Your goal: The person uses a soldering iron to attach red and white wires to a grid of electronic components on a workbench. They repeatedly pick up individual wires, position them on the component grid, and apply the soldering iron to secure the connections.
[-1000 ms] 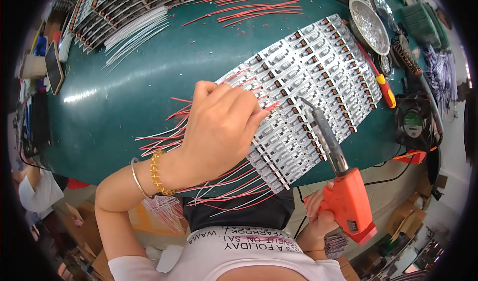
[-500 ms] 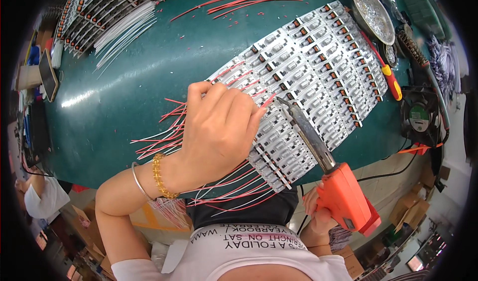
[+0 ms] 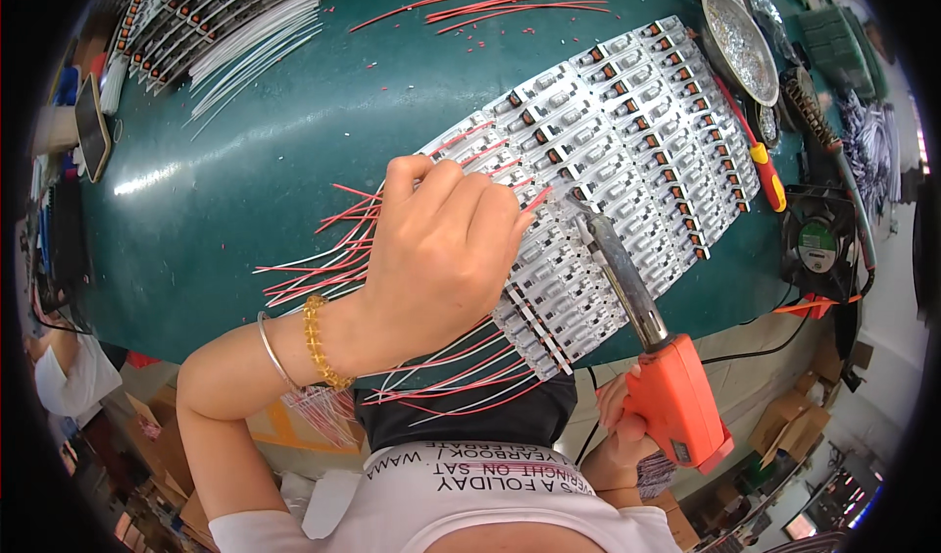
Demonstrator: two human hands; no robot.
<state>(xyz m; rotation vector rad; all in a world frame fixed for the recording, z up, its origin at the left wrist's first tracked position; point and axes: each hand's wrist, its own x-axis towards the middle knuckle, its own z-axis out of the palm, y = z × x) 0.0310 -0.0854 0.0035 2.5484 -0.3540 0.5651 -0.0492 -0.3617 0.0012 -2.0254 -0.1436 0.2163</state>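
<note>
My left hand (image 3: 446, 244) is closed in a pinch on a red wire (image 3: 537, 200), whose end sticks out past the fingertips over a panel of small white circuit boards (image 3: 588, 122). In my right hand (image 3: 619, 418) is an orange-handled soldering gun (image 3: 678, 396). Its dark tip points up and left at the panel, a small gap from the wire's end. Several red and white wires (image 3: 319, 283) trail off the panel's left and near edges. My left palm and the finger pads are turned away from view.
Loose red wires (image 3: 520, 2) and a bundle of white wires (image 3: 250, 58) lie at the back beside more board panels (image 3: 186, 24). To the right are a metal dish (image 3: 740, 48), a red-and-yellow screwdriver (image 3: 769, 178), a coiled iron stand (image 3: 809, 107) and a black fan (image 3: 821, 244).
The soldering gun's tip has drawn back slightly to the right of the red wire's end. My left hand keeps its pinch, and the whole view has shifted a little.
</note>
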